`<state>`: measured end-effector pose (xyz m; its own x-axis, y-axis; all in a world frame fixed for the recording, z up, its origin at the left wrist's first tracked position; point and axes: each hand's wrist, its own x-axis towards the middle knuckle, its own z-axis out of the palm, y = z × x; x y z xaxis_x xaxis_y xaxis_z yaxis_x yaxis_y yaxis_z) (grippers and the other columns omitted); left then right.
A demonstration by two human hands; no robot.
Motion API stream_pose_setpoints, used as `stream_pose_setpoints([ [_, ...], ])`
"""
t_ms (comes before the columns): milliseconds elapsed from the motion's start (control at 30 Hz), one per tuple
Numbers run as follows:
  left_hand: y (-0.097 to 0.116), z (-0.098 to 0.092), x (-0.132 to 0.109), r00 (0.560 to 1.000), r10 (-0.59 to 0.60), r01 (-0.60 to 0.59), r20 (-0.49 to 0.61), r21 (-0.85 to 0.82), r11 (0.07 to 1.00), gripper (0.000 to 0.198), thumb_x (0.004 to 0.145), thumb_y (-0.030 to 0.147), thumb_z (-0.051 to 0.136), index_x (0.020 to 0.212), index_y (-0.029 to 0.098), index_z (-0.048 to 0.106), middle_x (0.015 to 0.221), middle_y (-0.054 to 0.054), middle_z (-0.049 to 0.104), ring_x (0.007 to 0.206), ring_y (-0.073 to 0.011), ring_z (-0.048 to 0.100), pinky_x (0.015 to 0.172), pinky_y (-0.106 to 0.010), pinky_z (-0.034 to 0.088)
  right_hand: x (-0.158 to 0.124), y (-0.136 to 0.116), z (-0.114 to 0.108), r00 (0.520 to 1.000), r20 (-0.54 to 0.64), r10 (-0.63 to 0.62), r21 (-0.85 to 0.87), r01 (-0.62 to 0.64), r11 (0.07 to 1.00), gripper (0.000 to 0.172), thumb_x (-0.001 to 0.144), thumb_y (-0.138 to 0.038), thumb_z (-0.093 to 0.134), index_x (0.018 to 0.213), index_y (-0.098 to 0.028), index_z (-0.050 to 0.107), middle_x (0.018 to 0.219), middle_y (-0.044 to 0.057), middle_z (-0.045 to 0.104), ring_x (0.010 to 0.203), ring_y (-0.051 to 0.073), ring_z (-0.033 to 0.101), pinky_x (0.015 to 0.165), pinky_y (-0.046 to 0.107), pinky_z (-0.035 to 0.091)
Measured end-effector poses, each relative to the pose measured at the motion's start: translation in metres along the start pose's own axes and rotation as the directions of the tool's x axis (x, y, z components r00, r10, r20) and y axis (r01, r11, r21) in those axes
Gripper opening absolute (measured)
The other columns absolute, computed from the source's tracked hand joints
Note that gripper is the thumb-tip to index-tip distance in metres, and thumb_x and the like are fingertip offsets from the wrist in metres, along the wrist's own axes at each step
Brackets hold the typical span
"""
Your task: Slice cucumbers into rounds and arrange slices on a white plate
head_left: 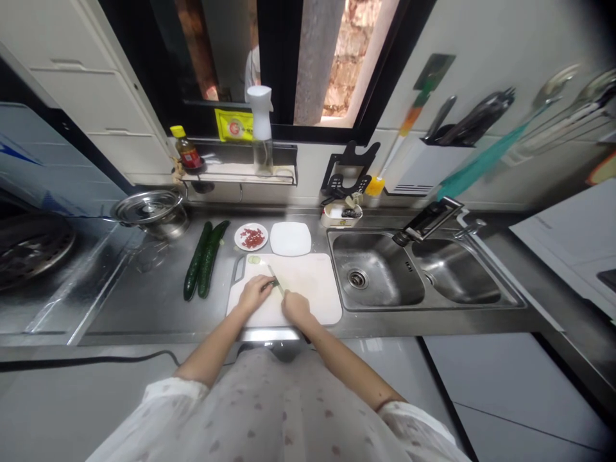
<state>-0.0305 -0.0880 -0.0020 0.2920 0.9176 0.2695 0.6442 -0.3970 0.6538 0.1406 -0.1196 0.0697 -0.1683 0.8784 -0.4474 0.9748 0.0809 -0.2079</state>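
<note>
L hand (pixel 255 292): fingers bent, holding green pc (pixel 274 282) to cutting bd (pixel 318 289). R hand (pixel 295 308): closed round knife (pixel 274 274).

Bright daylight here, blazing on the brick wall (pixel 357 64) beyond the black window frame (pixel 278 64)! Glare streaks the steel counter (pixel 144 301), glints dot the sink (pixel 385 276), and the cutting board (pixel 315 295) shines near-white. Wide-angle stretch bends the edges; hanging utensils (pixel 558 80) smear softly, top right corner dark.
</note>
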Motion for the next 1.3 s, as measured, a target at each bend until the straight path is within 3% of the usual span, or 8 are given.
stream_pose_setpoints([
  [300, -0.001, 0.001, 0.000, 1.000, 0.001, -0.001, -0.008, -0.001, 1.000, 0.026, 0.088, 0.020, 0.055, 0.110, 0.023, 0.066, 0.101, -0.005, 0.068, 0.094, -0.0179, 0.061, 0.086, -0.032, 0.048, -0.010, 0.005, 0.005, 0.999, 0.003, 0.032, -0.003, -0.032, 0.999, 0.032, 0.091, -0.011, 0.035, 0.110, -0.012, 0.060, 0.101, 0.016, 0.069, 0.096, 0.023, 0.066, 0.077, 0.030, 0.047],
  [833, 0.000, 0.002, 0.001, 1.000, 0.010, -0.010, -0.004, 0.004, 1.000, 0.025, 0.088, 0.021, 0.053, 0.109, 0.023, 0.067, 0.102, -0.005, 0.069, 0.095, -0.0181, 0.061, 0.087, -0.033, 0.048, 0.023, -0.006, 0.001, 0.998, -0.062, -0.007, 0.030, 0.009, 1.000, 0.031, 0.091, -0.015, 0.038, 0.112, -0.012, 0.061, 0.102, 0.016, 0.069, 0.098, 0.023, 0.066, 0.078, 0.029, 0.048],
  [1300, -0.002, 0.005, 0.000, 1.000, 0.004, -0.004, -0.013, 0.002, 1.000, 0.024, 0.088, 0.022, 0.054, 0.108, 0.023, 0.066, 0.103, -0.005, 0.069, 0.097, -0.0188, 0.062, 0.088, -0.034, 0.049, -0.009, 0.004, -0.003, 0.998, 0.042, 0.042, 0.002, -0.042, 0.999, 0.033, 0.088, -0.011, 0.039, 0.113, -0.013, 0.061, 0.104, 0.016, 0.070, 0.100, 0.025, 0.066, 0.078, 0.033, 0.049],
])
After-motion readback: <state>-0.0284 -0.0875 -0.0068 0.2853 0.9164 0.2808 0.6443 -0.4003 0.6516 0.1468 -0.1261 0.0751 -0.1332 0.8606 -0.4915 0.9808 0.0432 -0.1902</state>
